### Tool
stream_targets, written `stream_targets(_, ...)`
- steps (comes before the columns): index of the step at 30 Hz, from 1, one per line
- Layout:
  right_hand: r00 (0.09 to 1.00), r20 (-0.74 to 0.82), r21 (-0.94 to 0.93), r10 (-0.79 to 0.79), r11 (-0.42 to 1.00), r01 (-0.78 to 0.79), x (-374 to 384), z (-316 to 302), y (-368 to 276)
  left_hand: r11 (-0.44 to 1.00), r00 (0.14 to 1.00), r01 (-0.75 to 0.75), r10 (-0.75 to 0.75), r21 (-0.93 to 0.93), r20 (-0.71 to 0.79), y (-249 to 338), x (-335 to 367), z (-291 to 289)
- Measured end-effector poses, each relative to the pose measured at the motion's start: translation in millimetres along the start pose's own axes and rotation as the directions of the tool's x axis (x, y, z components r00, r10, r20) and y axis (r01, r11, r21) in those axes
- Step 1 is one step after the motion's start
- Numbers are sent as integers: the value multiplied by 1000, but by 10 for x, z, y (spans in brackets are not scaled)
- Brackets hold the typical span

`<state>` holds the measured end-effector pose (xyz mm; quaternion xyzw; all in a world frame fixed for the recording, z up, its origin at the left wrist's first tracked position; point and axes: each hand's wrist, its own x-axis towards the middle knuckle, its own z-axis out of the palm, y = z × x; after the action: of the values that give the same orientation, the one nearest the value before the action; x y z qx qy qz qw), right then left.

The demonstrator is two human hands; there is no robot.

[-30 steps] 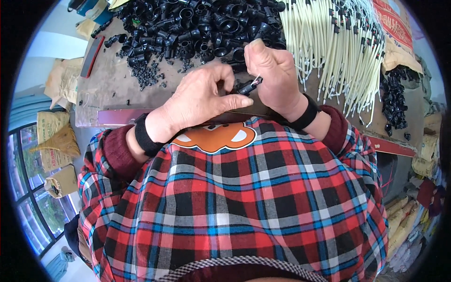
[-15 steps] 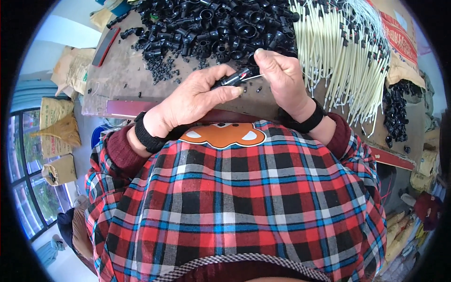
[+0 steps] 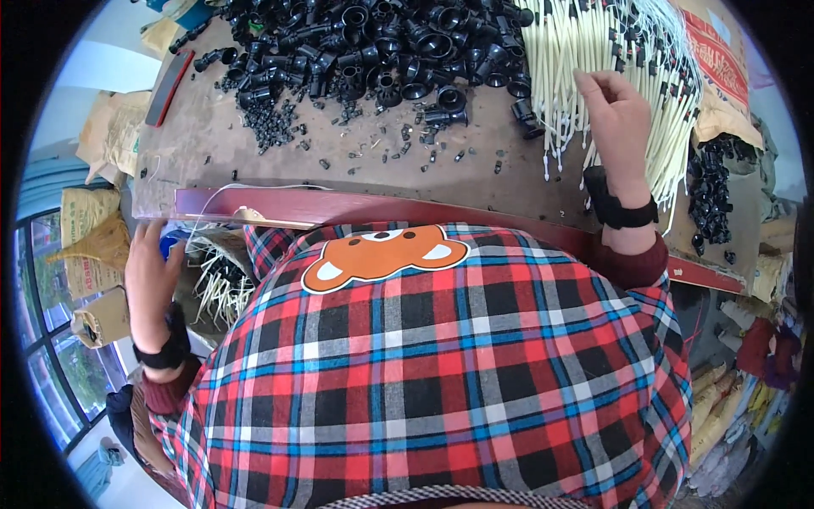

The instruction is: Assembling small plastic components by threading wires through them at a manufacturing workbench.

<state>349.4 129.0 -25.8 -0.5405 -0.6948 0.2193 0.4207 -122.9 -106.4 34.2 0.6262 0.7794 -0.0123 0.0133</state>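
My left hand (image 3: 153, 276) is low at the left, beside the table edge. Its fingers are stretched and apart, with nothing seen in them. Next to it, below the edge, an open sack (image 3: 231, 246) holds cream tubes with black parts. A thin white line (image 3: 254, 186) curves from the table edge down towards this hand. My right hand (image 3: 621, 123) is over a thick spread of cream tubes (image 3: 555, 76) with black fittings. Its thumb and forefinger are parted, and no held thing shows between them.
A heap of glossy black plastic fittings (image 3: 373, 42) covers the far table, with small black pieces (image 3: 271, 123) in front. A red-and-black flat bar (image 3: 170, 87) lies at the left. More black parts (image 3: 710, 199) sit at the right by a brown sack (image 3: 725, 119).
Both hands have separated. The left has let go of the black fitting with its tube and dropped to the sack at the left; the right has moved right over the tubes.
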Motion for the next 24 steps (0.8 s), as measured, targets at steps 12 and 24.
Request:
stream_targets(12, 956, 220, -540, 195, 840, -47, 325, 89, 368, 636, 643, -766, 756, -94, -125, 2529, 1229, 588)
stream_targets(24, 999, 47, -568, 11, 823, 18, 527, 238, 427, 691, 705, -708, 678, -148, -208, 2536, 1452, 590)
